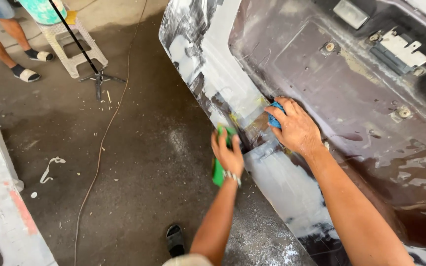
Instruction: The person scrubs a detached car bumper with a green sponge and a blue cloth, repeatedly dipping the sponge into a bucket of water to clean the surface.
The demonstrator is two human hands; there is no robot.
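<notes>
The car panel (pixel 321 88) looks like dull, sanded brown paint with smooth, chalky grey-white filler along its edge, wet and shiny at the near right. The green cloth (pixel 218 170) looks soft, the blue pad (pixel 273 117) spongy. The concrete floor (pixel 139 162) is rough, matt and dusty.

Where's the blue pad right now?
In the head view, right of centre: the blue pad sits under the right hand, pressed on the car panel near its sanded edge.
</notes>
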